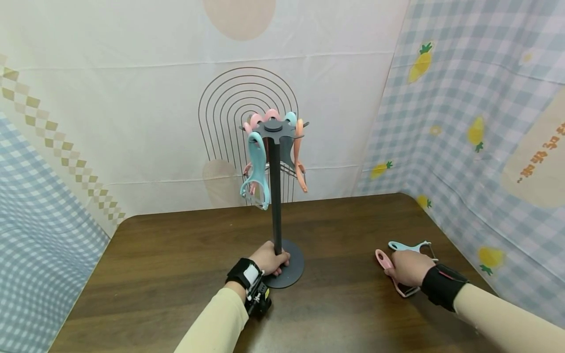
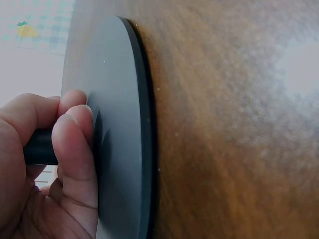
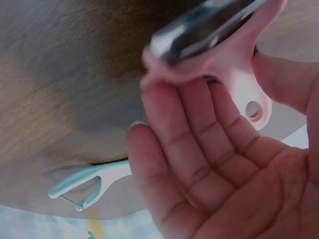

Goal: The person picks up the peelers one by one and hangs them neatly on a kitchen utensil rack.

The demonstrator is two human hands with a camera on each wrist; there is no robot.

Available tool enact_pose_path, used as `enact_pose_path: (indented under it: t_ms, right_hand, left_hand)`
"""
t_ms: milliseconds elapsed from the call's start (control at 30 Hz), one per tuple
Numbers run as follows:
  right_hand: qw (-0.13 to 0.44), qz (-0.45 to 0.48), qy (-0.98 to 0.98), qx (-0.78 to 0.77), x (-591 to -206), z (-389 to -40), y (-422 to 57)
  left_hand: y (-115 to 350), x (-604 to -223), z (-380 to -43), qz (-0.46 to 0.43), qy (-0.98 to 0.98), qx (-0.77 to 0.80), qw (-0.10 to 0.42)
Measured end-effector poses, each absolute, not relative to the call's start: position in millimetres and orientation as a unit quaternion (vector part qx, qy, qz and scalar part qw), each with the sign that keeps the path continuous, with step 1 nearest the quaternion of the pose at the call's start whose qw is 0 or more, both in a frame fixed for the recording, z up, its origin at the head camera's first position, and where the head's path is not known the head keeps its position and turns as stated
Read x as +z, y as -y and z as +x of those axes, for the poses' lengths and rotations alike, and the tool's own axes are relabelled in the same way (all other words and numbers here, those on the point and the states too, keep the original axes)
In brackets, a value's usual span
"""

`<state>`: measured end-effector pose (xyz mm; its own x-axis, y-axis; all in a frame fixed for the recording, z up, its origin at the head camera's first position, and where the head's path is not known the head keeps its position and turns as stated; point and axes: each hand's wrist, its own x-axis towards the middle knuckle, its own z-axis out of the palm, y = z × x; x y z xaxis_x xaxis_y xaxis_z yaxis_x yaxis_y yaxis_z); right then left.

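Note:
A dark rack has a round base [image 1: 295,267], an upright pole [image 1: 275,206] and a hooked top. My left hand [image 1: 267,258] grips the pole low down, its fingers curled round it just above the base, as the left wrist view also shows. Over on the right, my right hand [image 1: 411,267] holds a pink peeler [image 3: 239,69] between thumb and fingers, with the blade end towards the front in the head view. A light blue peeler [image 3: 89,180] lies on the table just beyond that hand, partly hidden by it in the head view.
From the rack's hooks hang a blue peeler [image 1: 257,159], an orange peeler [image 1: 298,157] and several pink and blue-handled tools behind, partly hidden. The brown wooden table [image 1: 176,274] meets a white cloth [image 1: 132,122] at the back and a checked cloth [image 1: 463,186] at the right.

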<state>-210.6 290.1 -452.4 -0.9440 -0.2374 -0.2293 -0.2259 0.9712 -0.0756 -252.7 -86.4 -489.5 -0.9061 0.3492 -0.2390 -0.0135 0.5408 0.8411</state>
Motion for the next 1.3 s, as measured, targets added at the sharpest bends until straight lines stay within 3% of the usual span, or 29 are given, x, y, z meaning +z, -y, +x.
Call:
enact_pose_path:
  t_ms: [1000, 1133, 1300]
  right_hand:
    - [0.052, -0.186, -0.978, -0.074, -436, -212, -281]
    - [0.015, -0.202, -0.974, -0.106, -411, -221, -272]
    - [-0.078, -0.240, -0.957, -0.143, -367, -229, -252]
  left_hand:
    - [84, -486, -250, 0.103, -0.860, 0.459, 0.195]
    - [84, -487, -250, 0.101, -0.858, 0.462, 0.198]
    - [86, -489, -252, 0.098, -0.857, 0.466, 0.196]
